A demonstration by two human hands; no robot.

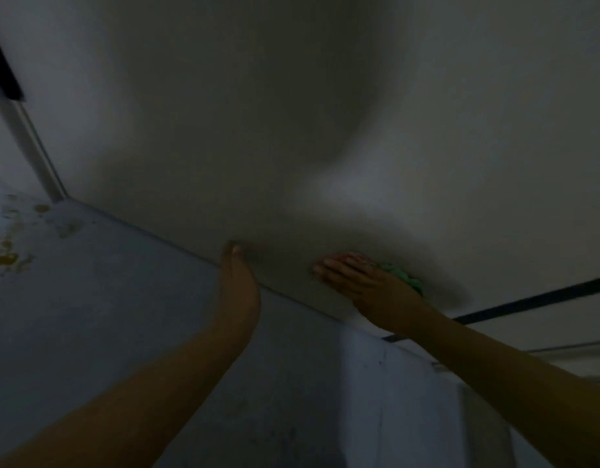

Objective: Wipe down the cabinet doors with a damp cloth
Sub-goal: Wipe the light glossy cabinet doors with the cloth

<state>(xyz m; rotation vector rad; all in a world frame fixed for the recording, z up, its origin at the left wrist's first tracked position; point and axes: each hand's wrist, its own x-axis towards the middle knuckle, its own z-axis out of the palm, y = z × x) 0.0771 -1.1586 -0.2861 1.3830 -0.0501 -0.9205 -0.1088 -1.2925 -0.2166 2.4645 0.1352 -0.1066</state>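
**Wiping low on the pale cabinet door, cloth under a flat palm**

Seen from close and in poor light: a wide, smooth, off-white cabinet door [292, 113] filling most of the view, its lower edge running on a slant above a grey-blue wall surface [106, 298] with some yellowish stains at the far left. Pressed against the door near that lower edge — the right hand [362, 282], fingers straight and laid flat, with a crumpled green damp cloth [406, 278] trapped between palm and panel; only a green corner showing past the hand, and perhaps a reddish part near the fingertips, too blurred to say. Not clenched, not pinching: simply pushing the cloth on the surface.

Further left, the left hand [239, 275] raised to the same bottom edge, seen side-on, touching or bracing the door there. Whether those fingers are curled under the edge or only resting against it cannot be told from this angle. Apparently holding nothing else.

Judged as mid-wipe on the lower strip of the door. To do this step well: keep the palm flat so the whole cloth stays in contact, move in long overlapping strokes along the edge, and steady the door with the other hand so it does not swing away. Worth to follow the very rim too — dirt likes to collect there. Beyond the right forearm, a thin dark bar [545, 295], perhaps a gap or rail.
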